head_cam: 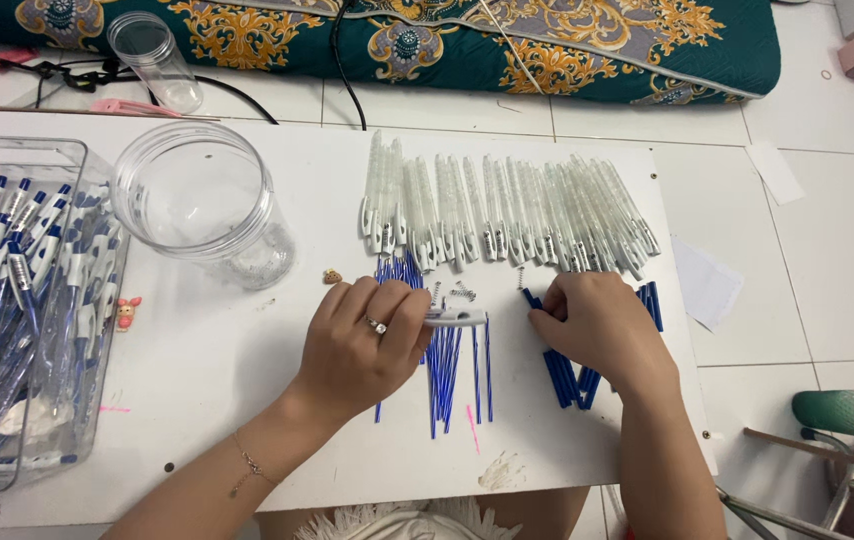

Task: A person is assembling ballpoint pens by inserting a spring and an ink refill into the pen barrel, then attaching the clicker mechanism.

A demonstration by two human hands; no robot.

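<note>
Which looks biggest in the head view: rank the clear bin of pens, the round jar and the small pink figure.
1. Clear bin of pens, largest, though cut off by the frame edge.
2. Round jar.
3. Small pink figure, smallest by far.

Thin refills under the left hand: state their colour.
The refills are blue, seen in the head view.

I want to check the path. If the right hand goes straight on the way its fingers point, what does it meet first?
The right hand points left, so it would probably first meet the white pen barrel held by the left hand; heights are unclear.
</note>
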